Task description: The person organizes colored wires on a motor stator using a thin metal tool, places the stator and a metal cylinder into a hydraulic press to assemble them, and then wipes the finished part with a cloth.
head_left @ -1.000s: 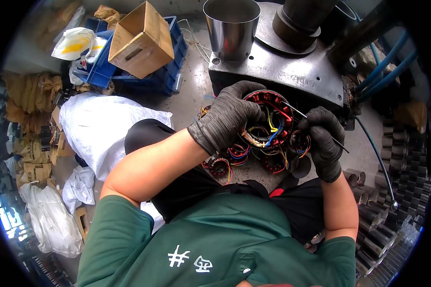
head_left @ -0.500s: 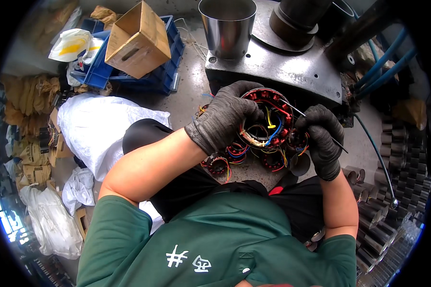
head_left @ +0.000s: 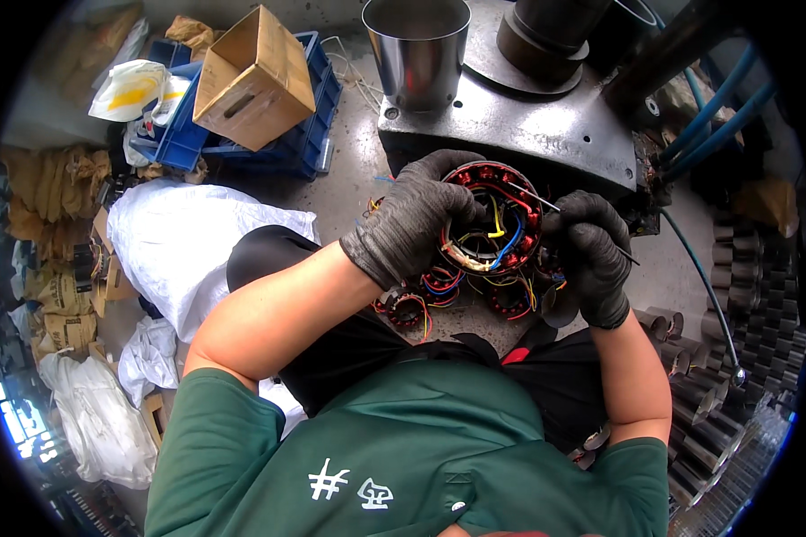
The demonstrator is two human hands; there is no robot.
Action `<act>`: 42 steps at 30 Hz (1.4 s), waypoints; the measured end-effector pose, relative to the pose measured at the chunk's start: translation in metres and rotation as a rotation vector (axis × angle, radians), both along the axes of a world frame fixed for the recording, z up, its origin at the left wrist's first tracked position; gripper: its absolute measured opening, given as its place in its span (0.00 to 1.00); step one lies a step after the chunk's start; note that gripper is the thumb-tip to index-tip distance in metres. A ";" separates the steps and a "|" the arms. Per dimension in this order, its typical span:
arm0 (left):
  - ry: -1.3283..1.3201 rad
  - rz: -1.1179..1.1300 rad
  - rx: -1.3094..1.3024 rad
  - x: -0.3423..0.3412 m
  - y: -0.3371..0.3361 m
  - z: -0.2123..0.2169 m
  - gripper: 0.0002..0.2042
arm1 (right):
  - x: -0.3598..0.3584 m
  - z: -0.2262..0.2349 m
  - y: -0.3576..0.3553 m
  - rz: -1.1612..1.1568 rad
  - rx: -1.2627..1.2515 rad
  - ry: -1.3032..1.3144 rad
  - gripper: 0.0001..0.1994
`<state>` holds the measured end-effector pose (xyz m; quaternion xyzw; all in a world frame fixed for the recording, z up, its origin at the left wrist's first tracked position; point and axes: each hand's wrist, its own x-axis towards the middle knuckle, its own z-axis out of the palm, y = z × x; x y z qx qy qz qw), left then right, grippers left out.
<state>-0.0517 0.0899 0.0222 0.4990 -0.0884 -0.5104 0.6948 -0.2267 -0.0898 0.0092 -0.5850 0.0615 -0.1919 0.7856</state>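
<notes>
A round motor stator [head_left: 497,219] with red copper windings and yellow, blue and white leads sits between both hands. My left hand [head_left: 416,224], in a dark glove, grips its left rim. My right hand [head_left: 591,255], also gloved, pinches a thin metal needle tool [head_left: 546,204] whose tip reaches across the stator's upper right. Several more wound stators [head_left: 443,291] with coloured leads lie on the floor just below the held one.
A heavy steel press base [head_left: 519,121] with a shiny metal cup [head_left: 416,49] stands right behind the hands. A cardboard box [head_left: 255,76] rests on blue crates [head_left: 300,134] at upper left. A white sack [head_left: 184,246] lies left; steel cylinders [head_left: 730,358] line the right.
The view has shifted slightly, so the press base and cup sit a little higher. Both hands stay on the stator with only small finger movements.
</notes>
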 end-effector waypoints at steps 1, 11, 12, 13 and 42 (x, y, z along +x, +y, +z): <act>-0.021 0.001 -0.015 0.000 0.000 0.001 0.30 | 0.000 0.000 -0.003 -0.001 -0.002 -0.001 0.12; -0.498 0.008 -0.008 -0.002 0.002 0.017 0.32 | 0.000 -0.001 -0.007 -0.252 -0.094 -0.143 0.15; -0.497 0.009 -0.007 -0.002 0.002 0.017 0.32 | 0.001 -0.004 -0.006 -0.251 -0.093 -0.142 0.15; -0.502 0.013 -0.014 -0.001 0.003 0.016 0.33 | 0.002 -0.006 -0.005 -0.222 -0.104 -0.026 0.15; -0.644 0.102 -0.236 -0.023 -0.006 0.006 0.52 | 0.014 0.003 0.017 -0.200 0.280 0.183 0.24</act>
